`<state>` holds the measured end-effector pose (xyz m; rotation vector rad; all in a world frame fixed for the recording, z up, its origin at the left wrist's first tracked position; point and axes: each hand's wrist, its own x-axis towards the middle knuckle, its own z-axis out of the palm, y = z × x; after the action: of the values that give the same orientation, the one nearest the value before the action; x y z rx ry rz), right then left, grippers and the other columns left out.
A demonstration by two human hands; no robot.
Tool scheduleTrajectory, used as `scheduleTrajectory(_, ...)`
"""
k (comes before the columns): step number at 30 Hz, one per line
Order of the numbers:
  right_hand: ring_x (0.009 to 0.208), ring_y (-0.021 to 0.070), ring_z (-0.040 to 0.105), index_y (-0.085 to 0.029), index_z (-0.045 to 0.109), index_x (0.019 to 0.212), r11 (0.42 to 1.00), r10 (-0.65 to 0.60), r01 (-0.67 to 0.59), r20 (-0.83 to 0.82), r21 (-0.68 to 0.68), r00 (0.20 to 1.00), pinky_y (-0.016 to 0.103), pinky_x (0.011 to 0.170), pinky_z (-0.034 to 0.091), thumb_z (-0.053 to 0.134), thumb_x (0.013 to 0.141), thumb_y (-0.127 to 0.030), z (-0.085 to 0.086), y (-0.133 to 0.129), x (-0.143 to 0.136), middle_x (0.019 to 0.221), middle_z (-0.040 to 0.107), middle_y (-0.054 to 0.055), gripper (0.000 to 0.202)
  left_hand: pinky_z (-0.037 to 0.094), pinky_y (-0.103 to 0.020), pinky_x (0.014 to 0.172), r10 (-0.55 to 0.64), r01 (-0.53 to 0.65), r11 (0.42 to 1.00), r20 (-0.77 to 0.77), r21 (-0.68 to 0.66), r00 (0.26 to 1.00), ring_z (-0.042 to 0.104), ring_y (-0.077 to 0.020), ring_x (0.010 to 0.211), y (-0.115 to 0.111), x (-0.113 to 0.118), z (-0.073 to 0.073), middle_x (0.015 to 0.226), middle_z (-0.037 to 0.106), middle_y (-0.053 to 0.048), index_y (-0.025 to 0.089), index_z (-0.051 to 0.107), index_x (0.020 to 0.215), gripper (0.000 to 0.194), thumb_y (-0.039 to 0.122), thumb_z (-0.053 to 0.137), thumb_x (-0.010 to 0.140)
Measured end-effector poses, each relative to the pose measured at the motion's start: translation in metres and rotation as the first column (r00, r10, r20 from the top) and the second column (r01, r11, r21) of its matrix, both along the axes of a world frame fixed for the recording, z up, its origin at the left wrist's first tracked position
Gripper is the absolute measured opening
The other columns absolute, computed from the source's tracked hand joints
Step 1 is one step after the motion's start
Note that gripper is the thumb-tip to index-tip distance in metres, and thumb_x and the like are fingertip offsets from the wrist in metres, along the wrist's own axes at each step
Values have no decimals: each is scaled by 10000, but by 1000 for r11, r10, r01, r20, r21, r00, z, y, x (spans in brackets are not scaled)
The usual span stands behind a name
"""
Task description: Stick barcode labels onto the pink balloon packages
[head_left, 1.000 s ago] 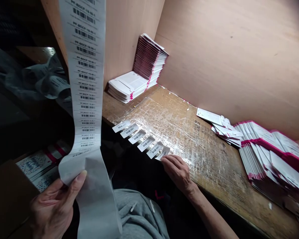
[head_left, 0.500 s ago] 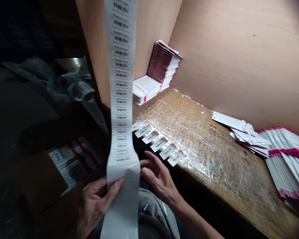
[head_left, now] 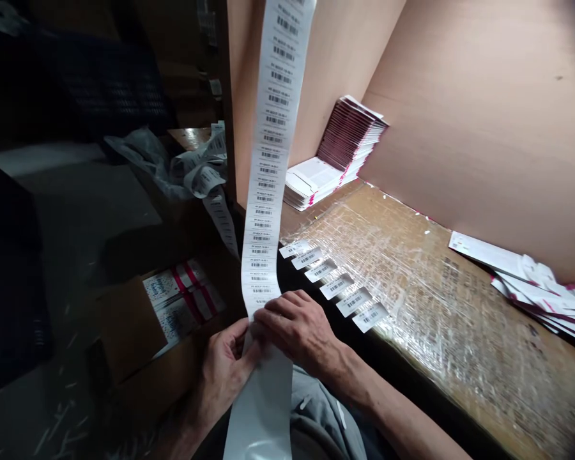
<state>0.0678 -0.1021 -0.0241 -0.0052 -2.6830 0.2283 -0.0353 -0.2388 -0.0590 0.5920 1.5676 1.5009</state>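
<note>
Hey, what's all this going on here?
A person is handling a long strip of barcode labels: the left hand grips it, and the right hand has its fingers on it just above. Six single labels sit in a row, jutting over the edge of the table. Behind them, pink-edged white packets are stacked in the corner.

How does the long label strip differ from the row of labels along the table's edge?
The label strip is one continuous length; the row of labels is six separate pieces.
The label strip runs upward out of view; the row of labels juts partly over the edge of the table.
The left hand and right hand touch the strip, but not the row.
Both are pale with dark barcodes.
</note>
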Motion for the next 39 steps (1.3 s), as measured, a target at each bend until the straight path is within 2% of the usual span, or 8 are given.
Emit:
scheduleTrajectory(3,614,132,509,-185,585,736,999,3,-4,13,52,1000,293,563,361,528,922,-198,0,-7,-14,677,606,9,195,432,-160,498,24,-25,1000,-63,-15,998,556,-130,580,-2,-2,3,602,592,22,128,680,729,264,344,798,632)
scheduleTrajectory(6,567,97,540,-178,631,757,946,-182,138,-128,-293,975,238,520,387,515,922,-228,-1,-9,-13,734,656,18,208,416,-148,456,28,-31,998,-57,-56,998,548,-118,538,-5,-4,4,577,608,16,129,683,704,271,369,794,645)
scheduleTrajectory(11,469,103,587,-169,667,987,480,-714,247,-211,-842,668,225,484,484,487,965,-360,8,24,54,650,659,-16,264,538,-167,515,260,-238,963,199,-127,945,644,-143,557,1,-9,10,655,738,-14,153,740,783,411,387,896,483)
scheduleTrajectory(14,682,158,696,-196,687,994,649,-759,484,-454,-587,466,268,598,558,591,914,-273,8,48,125,829,724,25,147,566,-138,579,450,-416,892,260,-177,854,672,-125,610,10,-18,12,729,768,1,174,756,809,542,341,945,329)
scheduleTrajectory(18,958,189,692,-239,684,1079,818,-490,565,-387,105,781,345,874,547,624,871,-115,-7,65,191,1010,741,47,250,559,-123,748,494,-476,869,206,-136,845,702,-133,831,14,-31,-5,893,783,3,191,766,899,586,334,944,360)
scheduleTrajectory(21,1023,183,665,-229,655,1154,843,-387,441,-220,307,895,378,971,495,565,911,-108,-20,67,206,1056,736,52,286,555,-135,796,489,-484,872,136,-67,862,705,-134,875,12,-35,-23,904,782,27,200,764,909,490,283,923,453)
scheduleTrajectory(35,949,220,673,-197,641,1102,893,-391,397,-74,212,917,410,864,543,562,847,-67,-32,48,207,1042,725,76,297,564,-156,785,431,-416,902,173,-119,885,695,-180,961,14,-20,-5,928,784,63,239,764,900,404,294,907,525)
scheduleTrajectory(39,951,229,673,-230,561,1254,839,-503,429,-178,-335,846,398,822,556,559,887,-179,-28,19,144,1055,707,92,370,581,-169,618,270,-261,957,63,-123,961,708,-177,683,9,-2,3,787,784,8,183,772,846,404,391,897,524)
